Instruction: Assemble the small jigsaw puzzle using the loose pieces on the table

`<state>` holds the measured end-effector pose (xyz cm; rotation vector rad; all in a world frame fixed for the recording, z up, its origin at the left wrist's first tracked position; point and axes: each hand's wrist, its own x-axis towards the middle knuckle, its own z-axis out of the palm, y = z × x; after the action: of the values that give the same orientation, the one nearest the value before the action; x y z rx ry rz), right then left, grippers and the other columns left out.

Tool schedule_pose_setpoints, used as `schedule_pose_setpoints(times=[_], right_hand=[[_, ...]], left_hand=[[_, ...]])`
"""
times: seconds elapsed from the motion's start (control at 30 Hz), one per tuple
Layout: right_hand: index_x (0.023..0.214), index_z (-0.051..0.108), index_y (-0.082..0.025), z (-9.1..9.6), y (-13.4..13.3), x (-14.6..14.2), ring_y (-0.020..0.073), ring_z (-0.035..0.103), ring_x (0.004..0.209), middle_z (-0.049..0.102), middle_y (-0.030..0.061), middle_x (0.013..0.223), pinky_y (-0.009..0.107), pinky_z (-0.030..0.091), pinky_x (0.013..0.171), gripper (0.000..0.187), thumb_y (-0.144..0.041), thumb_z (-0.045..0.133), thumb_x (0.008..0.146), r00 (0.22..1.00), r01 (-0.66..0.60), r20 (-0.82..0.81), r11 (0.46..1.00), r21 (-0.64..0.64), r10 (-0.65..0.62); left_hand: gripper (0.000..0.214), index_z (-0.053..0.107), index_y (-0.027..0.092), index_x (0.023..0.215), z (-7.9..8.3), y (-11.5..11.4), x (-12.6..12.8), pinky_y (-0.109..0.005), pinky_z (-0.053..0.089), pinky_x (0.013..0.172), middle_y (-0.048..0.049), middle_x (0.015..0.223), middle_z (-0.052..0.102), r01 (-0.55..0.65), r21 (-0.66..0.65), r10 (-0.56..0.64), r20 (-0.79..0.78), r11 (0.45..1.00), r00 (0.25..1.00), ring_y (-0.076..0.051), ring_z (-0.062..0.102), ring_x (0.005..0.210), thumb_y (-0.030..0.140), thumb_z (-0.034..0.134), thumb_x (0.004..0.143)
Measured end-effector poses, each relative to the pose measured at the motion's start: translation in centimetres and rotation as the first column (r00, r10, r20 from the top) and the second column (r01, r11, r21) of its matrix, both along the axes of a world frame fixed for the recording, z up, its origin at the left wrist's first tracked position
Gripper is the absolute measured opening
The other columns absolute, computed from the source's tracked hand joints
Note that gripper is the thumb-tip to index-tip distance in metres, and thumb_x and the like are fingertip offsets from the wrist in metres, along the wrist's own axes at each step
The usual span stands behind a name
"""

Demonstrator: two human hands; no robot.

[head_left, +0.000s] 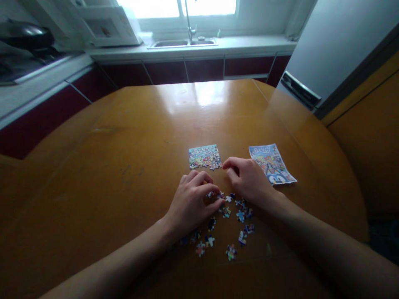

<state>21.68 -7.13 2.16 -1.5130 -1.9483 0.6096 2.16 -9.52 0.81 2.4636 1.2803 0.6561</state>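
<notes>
A partly joined jigsaw puzzle (204,157) lies on the table with a straight top edge and a jagged lower edge. My right hand (246,175) is at its lower right corner, fingers curled together; what they hold, if anything, is hidden. Below the puzzle, my left hand (195,199) rests over loose pieces, its thumb and forefinger apart around a small puzzle piece (221,195). Several loose puzzle pieces (241,216) lie scattered between my forearms, some partly covered by the left hand. A picture sheet (270,162) with a blue penguin-like figure lies right of the right hand.
The wooden table (140,124) has a rounded outline and reflects the window light. Beyond it are a counter with a sink (183,42), a white boxy appliance (106,25), and a wok-like pan (26,35) on the stove. A refrigerator (336,45) stands at the right.
</notes>
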Motion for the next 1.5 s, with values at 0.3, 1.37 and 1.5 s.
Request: schedule_pose_setpoints(times=[0.3, 1.37, 1.5], right_hand=[[0.086, 0.073, -0.020, 0.1, 0.1, 0.4, 0.0210, 0.069, 0.078, 0.076, 0.0075, 0.084, 0.034, 0.047, 0.071, 0.023, -0.019, 0.050, 0.086, 1.000, 0.005, -0.008, 1.000, -0.004, -0.005], [0.097, 0.077, -0.028, 1.4, -1.6, 0.0, 0.0169, 0.067, 0.081, 0.077, 0.0022, 0.091, 0.029, 0.044, 0.073, 0.033, -0.011, 0.051, 0.085, 0.779, -0.612, 0.045, 0.774, -0.163, 0.625], [0.100, 0.077, -0.027, 1.7, -1.6, -0.1, 0.0158, 0.068, 0.085, 0.077, 0.0013, 0.095, 0.028, 0.045, 0.075, 0.037, -0.009, 0.050, 0.083, 0.760, -0.641, -0.015, 0.747, -0.175, 0.649]], left_hand=[[0.006, 0.074, 0.028, 0.080, 0.3, -0.1, 0.2, -0.038, 0.038, 0.081, 0.0001, 0.092, 0.065, -0.015, -0.021, 0.016, 0.060, 1.000, 0.998, -0.021, 0.056, 0.092, 0.027, 0.077, 0.075], [0.013, 0.076, 0.026, 0.091, -1.1, 4.3, -3.1, -0.041, 0.047, 0.089, -0.0035, 0.095, 0.065, -0.122, -0.030, 0.125, 0.179, 0.992, 0.976, -0.022, 0.056, 0.096, 0.031, 0.078, 0.080], [0.020, 0.076, 0.027, 0.098, -1.1, 4.3, -3.2, -0.042, 0.047, 0.090, -0.0036, 0.097, 0.065, -0.116, -0.025, 0.119, 0.178, 0.993, 0.977, -0.022, 0.055, 0.097, 0.032, 0.079, 0.079]])
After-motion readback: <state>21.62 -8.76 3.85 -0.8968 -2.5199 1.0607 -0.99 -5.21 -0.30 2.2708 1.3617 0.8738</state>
